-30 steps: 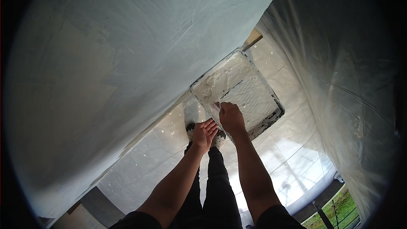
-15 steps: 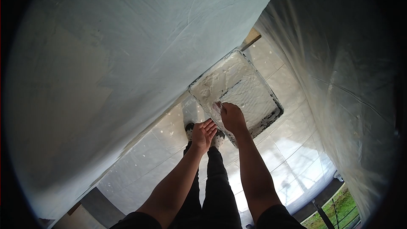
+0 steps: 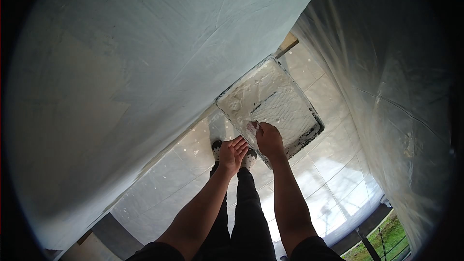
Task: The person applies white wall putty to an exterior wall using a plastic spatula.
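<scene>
A large paint tray (image 3: 313,116) full of off-white paint lies on the floor beside the wall, its rim dark and smeared. Over the tray's near side, my right hand (image 3: 269,140) is closed on a small pinkish, paint-smeared tool (image 3: 252,125). Its far end is against or just above the paint, and its kind is hard to make out. My left hand (image 3: 234,154) is held palm up with fingers stretched out, just left of the tray's near corner. Nothing rests in that palm.
A whitish, patchily coated wall (image 3: 159,53) rises on the left. Clear plastic sheeting (image 3: 386,92) hangs on the right. My feet in spotted footwear (image 3: 248,159) stand close to the tray on pale, paint-spotted tiles (image 3: 321,171). Grass (image 3: 394,234) shows beyond a railing at lower right.
My right hand has moved slightly right and toward me over the tray, bringing the tool with it. My left hand has stayed almost in place.
</scene>
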Tool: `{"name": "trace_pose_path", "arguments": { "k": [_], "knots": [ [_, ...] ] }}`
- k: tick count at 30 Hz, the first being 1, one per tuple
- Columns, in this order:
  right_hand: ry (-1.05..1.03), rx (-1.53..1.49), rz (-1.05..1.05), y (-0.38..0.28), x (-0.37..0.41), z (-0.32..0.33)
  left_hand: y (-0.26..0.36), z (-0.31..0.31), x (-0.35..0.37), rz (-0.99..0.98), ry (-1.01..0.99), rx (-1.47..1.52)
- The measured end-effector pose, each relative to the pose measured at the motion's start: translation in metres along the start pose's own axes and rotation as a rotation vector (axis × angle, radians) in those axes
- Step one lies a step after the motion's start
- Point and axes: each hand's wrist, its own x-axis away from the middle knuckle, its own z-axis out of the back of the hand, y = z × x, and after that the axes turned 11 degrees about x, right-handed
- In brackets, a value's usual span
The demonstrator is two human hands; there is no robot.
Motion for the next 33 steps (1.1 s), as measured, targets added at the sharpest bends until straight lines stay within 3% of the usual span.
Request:
{"name": "trace_pose_path", "arguments": {
  "k": [6, 12, 33],
  "knots": [
    [0.110, 0.001, 0.056, -0.005, 0.003, -0.001, 0.000, -0.001, 0.001, 0.001, 0.012, 0.006],
    [0.015, -0.011, 0.052, -0.006, 0.002, 0.000, 0.000, -0.004, 0.004, 0.007, 0.028, -0.004],
    [-0.003, -0.039, 0.054, -0.006, -0.008, 0.005, -0.002, 0.003, 0.003, 0.006, -0.004, -0.022]
  ]
}}
